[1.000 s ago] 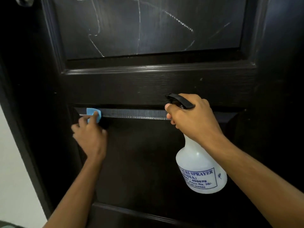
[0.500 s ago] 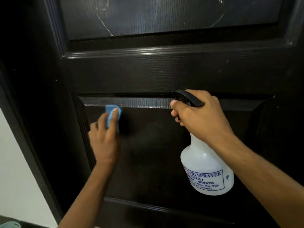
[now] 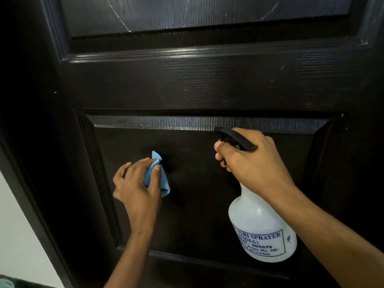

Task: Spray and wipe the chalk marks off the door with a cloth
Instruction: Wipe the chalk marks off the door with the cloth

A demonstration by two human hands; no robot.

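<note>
A dark brown panelled door [image 3: 207, 88] fills the view. White chalk marks [image 3: 122, 21] streak its upper panel near the top edge. My left hand [image 3: 137, 186] grips a small blue cloth [image 3: 164, 183] and presses it against the lower panel, left of centre. My right hand [image 3: 251, 163] holds the neck of a white spray bottle [image 3: 261, 229] with a black trigger head [image 3: 236, 139], its nozzle pointing left at the lower panel's top bevel. The bottle hangs below the hand, its printed label facing me.
The door frame [image 3: 31, 194] runs down the left, with a pale wall [image 3: 14, 235] beside it. A greenish object [image 3: 6, 284] shows at the bottom left corner on the floor.
My left hand has slid the cloth from the lower panel's top left corner down and to the right. The view has dropped lower, and the right hand holds the bottle as before.
</note>
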